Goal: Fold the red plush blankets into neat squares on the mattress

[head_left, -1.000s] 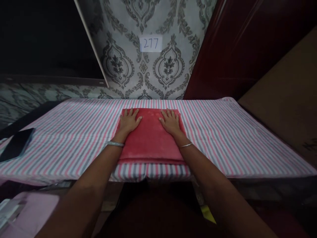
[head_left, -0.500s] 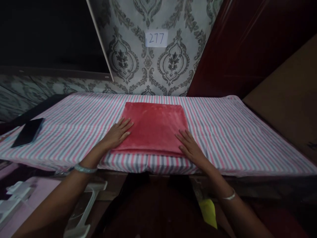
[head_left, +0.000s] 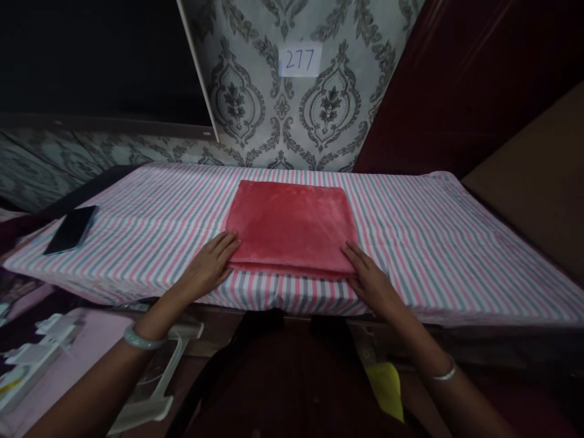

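A folded red plush cloth [head_left: 292, 225] lies flat near the front edge of the table, its folded layers showing along the near side. At its front left corner rests my left hand [head_left: 212, 261], fingers stretched out over the edge of the cloth. My right hand [head_left: 370, 277] touches the front right corner with its fingers extended. Both thumbs are near the front edge, partly hard to make out. Under the cloth is a pink, grey and white striped tablecloth [head_left: 415, 237].
A dark phone [head_left: 72, 230] lies at the table's left end. Behind stand a patterned wall with a paper marked 277 [head_left: 300, 59], a large black screen [head_left: 100, 67] and a dark red panel [head_left: 438, 91]. A brown board [head_left: 538, 176] borders the right side.
My hands have slid from the top of the red cloth to its front corners. The camera view has shifted slightly, and the cloth appears a little higher and farther right.
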Available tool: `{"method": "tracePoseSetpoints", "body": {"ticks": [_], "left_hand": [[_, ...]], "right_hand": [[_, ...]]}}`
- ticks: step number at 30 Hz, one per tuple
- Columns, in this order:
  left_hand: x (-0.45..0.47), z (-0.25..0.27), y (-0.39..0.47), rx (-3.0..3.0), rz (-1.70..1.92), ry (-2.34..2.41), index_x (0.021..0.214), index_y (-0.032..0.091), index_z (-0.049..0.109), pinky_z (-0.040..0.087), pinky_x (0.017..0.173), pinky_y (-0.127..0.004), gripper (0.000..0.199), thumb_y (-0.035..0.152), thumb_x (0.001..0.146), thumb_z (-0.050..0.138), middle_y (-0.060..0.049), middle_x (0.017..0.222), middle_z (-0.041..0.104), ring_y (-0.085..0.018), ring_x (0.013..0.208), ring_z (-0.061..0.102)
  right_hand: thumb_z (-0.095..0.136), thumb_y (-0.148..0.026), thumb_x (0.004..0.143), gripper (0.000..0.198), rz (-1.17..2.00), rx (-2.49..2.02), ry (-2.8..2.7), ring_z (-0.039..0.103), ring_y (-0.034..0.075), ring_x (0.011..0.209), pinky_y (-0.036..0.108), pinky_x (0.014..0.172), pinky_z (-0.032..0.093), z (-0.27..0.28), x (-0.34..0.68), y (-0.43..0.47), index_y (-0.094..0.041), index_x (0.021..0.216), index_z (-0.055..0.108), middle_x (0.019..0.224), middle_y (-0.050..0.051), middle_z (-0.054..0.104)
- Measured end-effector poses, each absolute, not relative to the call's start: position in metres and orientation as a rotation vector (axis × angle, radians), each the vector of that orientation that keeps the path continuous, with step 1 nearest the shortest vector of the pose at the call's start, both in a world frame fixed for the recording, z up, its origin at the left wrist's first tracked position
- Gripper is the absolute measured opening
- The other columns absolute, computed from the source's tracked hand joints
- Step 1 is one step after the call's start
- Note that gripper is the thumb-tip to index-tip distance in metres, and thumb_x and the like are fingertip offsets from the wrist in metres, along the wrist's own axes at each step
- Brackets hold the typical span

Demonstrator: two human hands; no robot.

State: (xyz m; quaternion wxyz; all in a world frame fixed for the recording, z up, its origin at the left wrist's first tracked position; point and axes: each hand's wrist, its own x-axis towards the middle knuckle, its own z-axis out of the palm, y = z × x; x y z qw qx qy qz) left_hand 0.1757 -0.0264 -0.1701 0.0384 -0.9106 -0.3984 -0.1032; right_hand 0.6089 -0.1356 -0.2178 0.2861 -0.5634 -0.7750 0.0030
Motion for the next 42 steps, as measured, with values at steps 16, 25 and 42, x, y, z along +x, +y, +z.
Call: {"method": "tracePoseSetpoints", "body": {"ticks": [16, 25, 42], "left_hand": [[0.209, 0.024, 0.021, -2.460, -1.173, -1.368, 0.127, 0.020, 0.063, 0.051, 0.102, -0.041, 0.052, 0.038, 0.078, 0.057, -0.003, 0.115, 0.070, -0.023, 0.105, 0.064], [0.256, 0.062, 0.100, -2.837, -1.487, -1.874, 0.109, 0.009, 0.073, 0.054, 0.097, -0.044, 0.041, 0.031, 0.075, 0.072, -0.008, 0.096, 0.073, -0.017, 0.086, 0.063], [0.255, 0.092, 0.086, -2.555, -1.637, -1.342, 0.130, 0.008, 0.062, 0.053, 0.092, -0.035, 0.052, 0.030, 0.084, 0.065, -0.007, 0.116, 0.068, -0.016, 0.097, 0.061]], "right_hand": [[0.058, -0.026, 0.087, 0.038, -0.246, -1.147, -1.494, 0.062, 0.026, 0.118, 0.046, 0.104, 0.051, -0.031, 0.630, -0.075, -0.027, 0.125, 0.060, 0.123, 0.006, 0.066], [0.067, -0.045, 0.082, 0.035, 0.323, -1.134, -1.197, 0.065, 0.020, 0.094, 0.039, 0.088, 0.056, -0.045, 0.661, 0.035, -0.020, 0.106, 0.068, 0.103, 0.005, 0.071], [0.063, -0.051, 0.093, 0.041, -0.038, -0.966, -1.347, 0.064, 0.023, 0.111, 0.041, 0.092, 0.056, 0.008, 0.682, 0.016, -0.027, 0.126, 0.063, 0.119, 0.006, 0.067]]}}
